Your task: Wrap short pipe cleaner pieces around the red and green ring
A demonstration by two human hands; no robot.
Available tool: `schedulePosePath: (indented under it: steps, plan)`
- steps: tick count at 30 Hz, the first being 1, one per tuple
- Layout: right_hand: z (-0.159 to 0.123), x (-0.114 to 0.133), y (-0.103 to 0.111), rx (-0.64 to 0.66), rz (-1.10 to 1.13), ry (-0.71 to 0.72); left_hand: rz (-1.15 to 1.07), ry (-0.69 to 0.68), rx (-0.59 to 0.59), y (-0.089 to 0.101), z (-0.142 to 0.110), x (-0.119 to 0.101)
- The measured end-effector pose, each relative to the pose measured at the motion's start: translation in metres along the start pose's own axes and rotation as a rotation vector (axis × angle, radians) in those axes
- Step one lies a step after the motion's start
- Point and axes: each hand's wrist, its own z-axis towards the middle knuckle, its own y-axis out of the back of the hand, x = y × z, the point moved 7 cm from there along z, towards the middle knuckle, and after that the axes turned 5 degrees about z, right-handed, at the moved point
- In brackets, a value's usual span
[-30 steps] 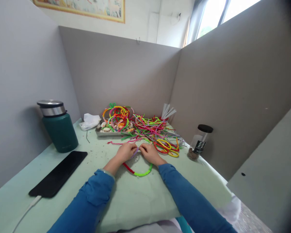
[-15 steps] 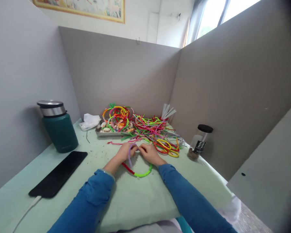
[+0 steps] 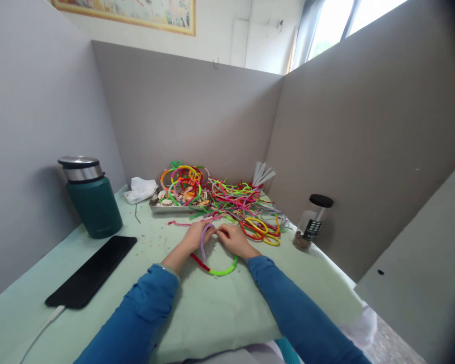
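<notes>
My left hand (image 3: 198, 236) and my right hand (image 3: 232, 238) meet fingertip to fingertip over the table, both closed in a pinch. A purple pipe cleaner (image 3: 202, 246) is held in my left hand, its free end curving down below the fingers. Between and below the hands hangs a ring of wrapped pipe cleaner (image 3: 223, 273), red on the left and bright green on the right. Its upper part is hidden by my hands. My right fingers grip at the point where the purple strand meets the ring; the exact join is too small to make out.
Behind my hands lie a metal tray (image 3: 163, 208) of shells with coloured rings on top, and a heap of pipe cleaners (image 3: 237, 197). To the left are a green bottle (image 3: 94, 205) and a phone (image 3: 93, 273) on a cable. A clear jar (image 3: 311, 222) stands right. Grey partitions (image 3: 185, 106) surround the table.
Almost nothing differs. Both hands keep their place and pinch, and the purple pipe cleaner's free end has shifted very slightly.
</notes>
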Motion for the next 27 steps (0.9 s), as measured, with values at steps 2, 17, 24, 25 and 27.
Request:
schedulePosePath:
  steps: [2,17,24,25,27]
  plan:
    - [-0.0001,0.0004,0.0002,0.003,-0.002,-0.005,-0.011,-0.01,-0.003,0.0008,-0.0003,-0.0008]
    - [-0.0005,0.0013,-0.0002,0.006,-0.002,-0.015,-0.082,0.107,0.042,0.0083,-0.0048,-0.0059]
    - [-0.0012,0.0002,0.0002,0.001,-0.006,-0.017,-0.093,0.086,0.059,0.0063,-0.0039,-0.0041]
    - [-0.0013,0.0003,0.0001,0.001,-0.007,-0.017,-0.091,0.085,0.059,0.0062,-0.0038,-0.0039]
    - [-0.0013,0.0007,0.0001,0.003,-0.008,-0.016,-0.092,0.087,0.057,0.0062,-0.0037,-0.004]
